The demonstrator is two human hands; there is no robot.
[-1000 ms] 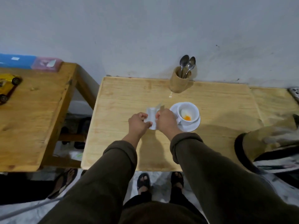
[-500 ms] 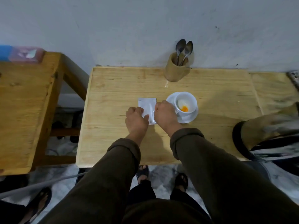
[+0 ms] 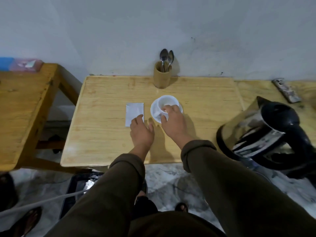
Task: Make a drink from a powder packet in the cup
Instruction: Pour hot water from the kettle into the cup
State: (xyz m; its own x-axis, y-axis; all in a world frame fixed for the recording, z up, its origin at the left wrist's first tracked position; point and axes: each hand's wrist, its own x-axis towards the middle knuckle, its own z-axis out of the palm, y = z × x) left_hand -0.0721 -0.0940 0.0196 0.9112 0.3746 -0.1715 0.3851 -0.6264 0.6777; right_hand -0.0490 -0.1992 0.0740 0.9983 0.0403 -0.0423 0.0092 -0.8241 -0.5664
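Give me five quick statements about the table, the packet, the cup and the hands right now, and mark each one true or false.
1. The packet lies flat on the table. True.
2. The right hand is at the cup. True.
3. The left hand is lifting the packet clear of the table. False: it rests on the packet's near corner, and the packet stays flat.
4. The holder by the wall contains forks. False: two spoons stand in it.
5. A kettle sits to the right of the cup. True.
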